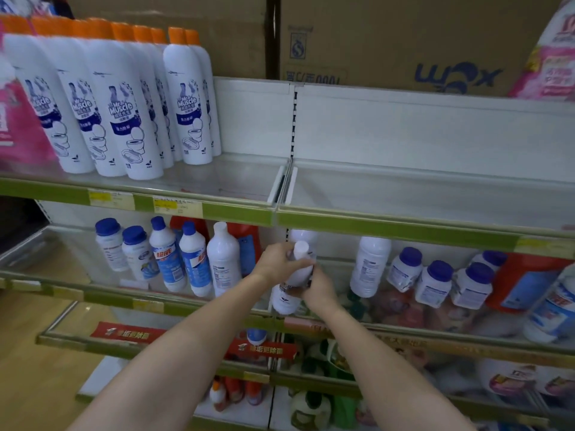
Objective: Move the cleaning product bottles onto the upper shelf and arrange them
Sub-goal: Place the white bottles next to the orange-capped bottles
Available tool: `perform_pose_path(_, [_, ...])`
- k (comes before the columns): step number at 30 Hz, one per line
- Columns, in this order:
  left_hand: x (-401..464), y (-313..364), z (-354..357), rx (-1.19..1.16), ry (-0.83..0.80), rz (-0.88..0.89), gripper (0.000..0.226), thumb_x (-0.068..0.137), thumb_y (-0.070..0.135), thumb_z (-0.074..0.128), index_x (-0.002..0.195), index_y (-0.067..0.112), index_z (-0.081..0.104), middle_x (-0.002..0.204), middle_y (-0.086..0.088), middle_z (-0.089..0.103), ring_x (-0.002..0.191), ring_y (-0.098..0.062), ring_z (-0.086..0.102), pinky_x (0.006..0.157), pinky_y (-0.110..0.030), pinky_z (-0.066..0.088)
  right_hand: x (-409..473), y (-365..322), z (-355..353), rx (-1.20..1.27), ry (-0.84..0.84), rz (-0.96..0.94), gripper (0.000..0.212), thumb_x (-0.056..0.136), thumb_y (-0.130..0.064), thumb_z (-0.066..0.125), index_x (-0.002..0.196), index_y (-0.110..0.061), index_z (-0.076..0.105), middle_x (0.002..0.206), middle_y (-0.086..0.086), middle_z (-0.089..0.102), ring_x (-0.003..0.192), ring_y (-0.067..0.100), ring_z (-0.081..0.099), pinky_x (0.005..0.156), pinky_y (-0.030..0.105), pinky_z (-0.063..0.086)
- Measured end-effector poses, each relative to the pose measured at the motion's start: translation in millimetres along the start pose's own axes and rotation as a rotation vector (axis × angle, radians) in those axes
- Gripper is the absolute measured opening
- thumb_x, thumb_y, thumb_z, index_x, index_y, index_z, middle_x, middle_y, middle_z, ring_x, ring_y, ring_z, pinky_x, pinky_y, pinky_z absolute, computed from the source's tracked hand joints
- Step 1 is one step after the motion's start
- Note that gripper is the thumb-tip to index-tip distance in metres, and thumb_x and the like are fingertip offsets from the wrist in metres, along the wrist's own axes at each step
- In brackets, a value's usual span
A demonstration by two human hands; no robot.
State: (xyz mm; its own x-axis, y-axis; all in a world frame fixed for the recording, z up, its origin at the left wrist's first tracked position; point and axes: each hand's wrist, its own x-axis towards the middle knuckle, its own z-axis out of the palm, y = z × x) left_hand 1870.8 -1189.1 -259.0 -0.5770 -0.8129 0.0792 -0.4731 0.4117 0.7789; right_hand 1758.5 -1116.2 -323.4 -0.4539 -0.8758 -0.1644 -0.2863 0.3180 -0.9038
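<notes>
Both of the person's hands meet on one tall white plastic bottle with a white cap (294, 275), held in front of the middle shelf (404, 334). The left hand (277, 261) curls its fingers round the neck just under the cap; the right hand (319, 289) wraps round the body lower down, so the bottle's base pokes out below its fingers. The bottle tilts slightly, cap uppermost.

Above the fingers runs the green-edged white upper shelf (389, 227), bare directly over the hands. Up and to the left of the fingers stands a row of white Mr Muscle bottles with orange caps (124, 101). Level with the left fingers, just to their left, stand blue-capped white bottles (174, 253); right of the right fingers sit squat blue-lidded white jars (435, 283).
</notes>
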Motion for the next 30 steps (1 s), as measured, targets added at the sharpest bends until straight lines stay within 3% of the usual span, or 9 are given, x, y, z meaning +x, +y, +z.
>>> perform_pose_path(5, [-19.1,42.6,45.3,-0.086,0.044,-0.055,0.033,0.078,0.053,0.078,0.088,0.023,0.069,0.079,-0.002,0.065,0.072,-0.013,0.054,0.061,-0.028,0.039,-32.9,17.2,-62.5,-0.043,0.014,-0.021,0.052,0.074,-0.034,0.084,0.113,-0.050,0.055,0.116,-0.011,0.066,0.111,0.018,0.064,0.094,0.045,0.056])
perform_pose_path(9, [-42.5,84.0,80.8,-0.310,0.150,-0.156,0.035,0.083,0.049,0.077,0.104,0.022,0.072,0.093,0.007,0.069,0.090,-0.012,0.062,0.069,-0.026,0.046,-61.8,20.9,-117.5,-0.142,-0.041,0.016,0.072,0.082,-0.026,0.082,0.141,-0.035,0.042,0.119,-0.013,0.053,0.114,0.019,0.056,0.090,0.034,0.048])
perform_pose_path(12, [-60.4,111.4,104.9,-0.367,0.204,-0.239,0.056,0.071,0.065,0.077,0.107,0.022,0.074,0.100,0.006,0.074,0.100,-0.016,0.068,0.088,-0.038,0.055,-83.3,36.8,-149.0,-0.147,-0.106,0.040,0.085,0.070,-0.029,0.091,0.140,-0.030,0.043,0.129,-0.006,0.059,0.119,0.022,0.058,0.099,0.042,0.053])
perform_pose_path(15, [-70.9,122.7,128.9,-0.455,0.236,-0.306,0.070,0.055,0.078,0.077,0.098,0.024,0.077,0.093,0.007,0.076,0.096,-0.019,0.069,0.088,-0.045,0.056,-104.4,58.5,-173.6,-0.178,-0.209,0.055,0.095,0.054,-0.028,0.100,0.133,-0.024,0.046,0.122,-0.003,0.063,0.117,0.022,0.061,0.098,0.042,0.055])
perform_pose_path(19, [-88.8,145.2,154.2,-0.404,0.228,-0.336,0.054,0.064,0.068,0.079,0.095,0.024,0.078,0.094,0.007,0.074,0.096,-0.019,0.064,0.082,-0.037,0.053,-134.4,74.8,-209.1,-0.179,-0.336,-0.026,0.051,0.069,-0.015,0.092,0.100,-0.030,0.055,0.100,-0.007,0.066,0.093,0.007,0.063,0.075,0.021,0.055])
perform_pose_path(22, [-96.0,163.3,166.6,-0.314,0.103,-0.332,0.048,0.066,0.066,0.081,0.091,0.025,0.073,0.093,0.004,0.073,0.088,-0.015,0.065,0.086,-0.040,0.057,-150.4,89.2,-223.5,-0.140,-0.360,0.000,0.050,0.062,-0.016,0.096,0.101,-0.024,0.066,0.101,-0.001,0.073,0.095,0.011,0.068,0.084,0.032,0.059])
perform_pose_path(24, [-100.9,172.6,170.6,-0.284,-0.004,-0.331,0.048,0.071,0.062,0.080,0.097,0.023,0.071,0.093,0.000,0.073,0.084,-0.017,0.068,0.074,-0.037,0.060,-157.5,97.4,-228.0,-0.117,-0.362,0.044,0.057,0.057,-0.020,0.097,0.107,-0.020,0.070,0.103,0.000,0.076,0.099,0.017,0.070,0.090,0.042,0.059])
perform_pose_path(27, [-107.8,179.6,176.0,-0.342,-0.102,-0.370,0.049,0.083,0.055,0.074,0.117,0.021,0.066,0.098,0.000,0.071,0.085,-0.019,0.068,0.061,-0.029,0.055,-166.5,101.9,-237.5,-0.108,-0.388,0.083,0.050,0.061,-0.019,0.094,0.106,-0.018,0.072,0.100,-0.001,0.077,0.098,0.019,0.071,0.086,0.042,0.059])
perform_pose_path(30, [-109.9,174.2,182.3,-0.373,-0.138,-0.404,0.058,0.087,0.056,0.068,0.130,0.019,0.060,0.110,-0.003,0.070,0.097,-0.023,0.068,0.081,-0.037,0.057,-171.2,102.8,-244.8,-0.097,-0.423,0.114,0.042,0.068,-0.018,0.089,0.106,-0.018,0.071,0.102,-0.001,0.076,0.097,0.020,0.069,0.079,0.039,0.056])
